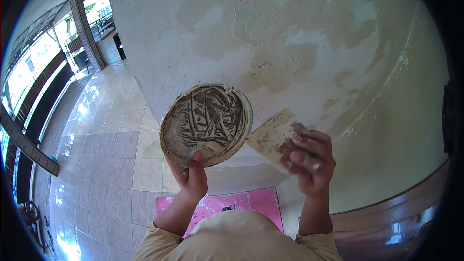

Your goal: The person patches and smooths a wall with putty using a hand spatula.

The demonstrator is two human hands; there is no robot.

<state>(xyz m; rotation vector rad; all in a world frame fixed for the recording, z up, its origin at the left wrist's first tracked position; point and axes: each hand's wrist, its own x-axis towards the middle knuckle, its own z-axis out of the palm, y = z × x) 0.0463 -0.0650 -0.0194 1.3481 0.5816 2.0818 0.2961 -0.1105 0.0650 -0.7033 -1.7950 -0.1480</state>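
Observation:
My left hand (193, 176) grips a round, shallow container (166, 145) from below, its thumb over the near rim. Streaked, pale putty (205, 121) is smeared over the container's dark inside, and more is caked along the rim. In my right hand (314, 162) is a flat, putty-smeared scraper (273, 140), my fingers closed over its reddish side. The scraper's left corner reaches close to the container's right rim; whether they touch, I cannot tell. Behind both hands stands a wall (290, 34) with damp-looking beige patches and rough putty marks.
A pink sheet (258, 205) lies on the floor below me. Glossy tiles (113, 150) stretch to the left, toward a pillar (86, 29) and a railing. At the lower right is a brown, shiny wooden surface (382, 224) along the wall.

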